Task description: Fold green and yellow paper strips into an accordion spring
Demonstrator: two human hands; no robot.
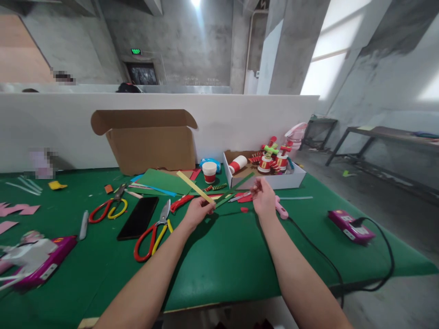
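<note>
My left hand (200,211) is closed on the lower end of a yellow paper strip (194,185), which slants up to the left. A green paper strip (240,183) meets it at my fingertips and slants up to the right. My right hand (262,194) is raised beside the green strip, near the white box; its fingers are curled, and whether they hold anything is too small to tell. Just behind my left hand lies a red-handled tool (180,202). A small red paper piece (244,209) lies between my hands.
Two pairs of scissors (153,235) (109,208) and a black phone (138,218) lie to the left. A white box (270,181) holds paper-cup figures. Behind are a paper cup (209,172) and green sheets (161,180); a pink glue gun (281,208) trails a cable.
</note>
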